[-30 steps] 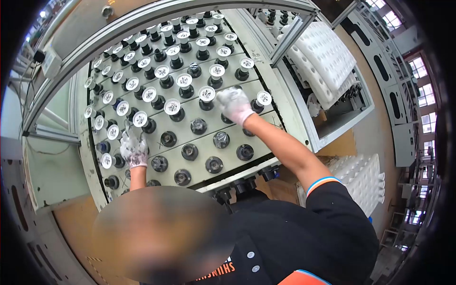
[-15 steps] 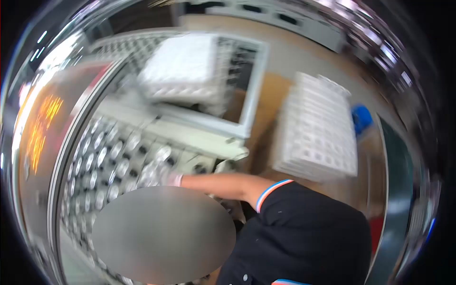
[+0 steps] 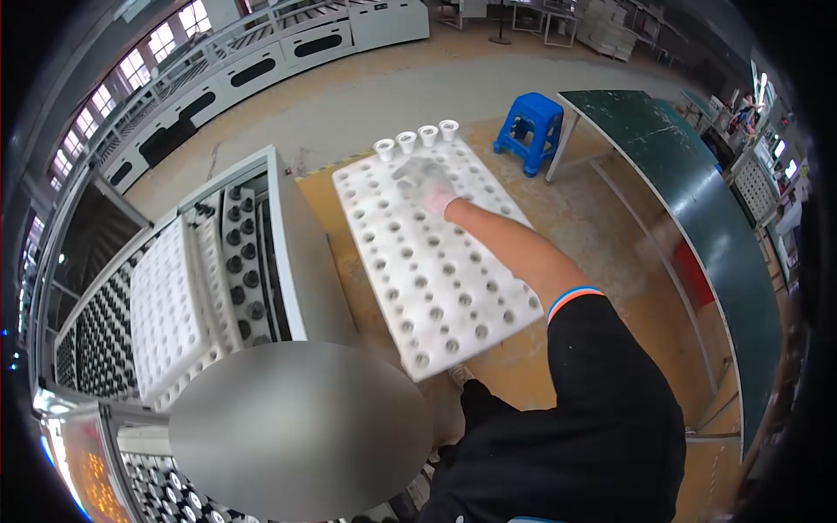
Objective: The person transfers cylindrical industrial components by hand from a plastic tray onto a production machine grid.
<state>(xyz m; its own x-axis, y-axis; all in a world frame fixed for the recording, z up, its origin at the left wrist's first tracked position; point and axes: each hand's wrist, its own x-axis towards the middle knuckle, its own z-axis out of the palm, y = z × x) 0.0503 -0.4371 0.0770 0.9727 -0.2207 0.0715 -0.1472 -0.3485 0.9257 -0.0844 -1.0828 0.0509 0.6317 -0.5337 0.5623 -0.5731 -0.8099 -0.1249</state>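
Observation:
My right hand (image 3: 429, 189), in a whitish glove with grey fingers, reaches over the far part of a white foam tray (image 3: 397, 266) with rows of round holes. Motion smears its fingers, so I cannot make out whether anything is between them. Several white cup-shaped parts (image 3: 406, 141) stand in a row along the tray's far edge, just beyond the hand. My left hand does not show; a grey blurred oval covers the lower middle of the view.
At left, a machine (image 3: 288, 253) bears another stack of white foam trays (image 3: 164, 296) and rows of dark pegs (image 3: 248, 251). A blue stool (image 3: 530, 131) stands beyond the tray, near a long green table (image 3: 689, 200). Shiny round parts (image 3: 179, 501) fill the lower left.
My view has swung right from the machine to the foam tray. My right hand has moved from the rows of shiny parts to above the tray's far end.

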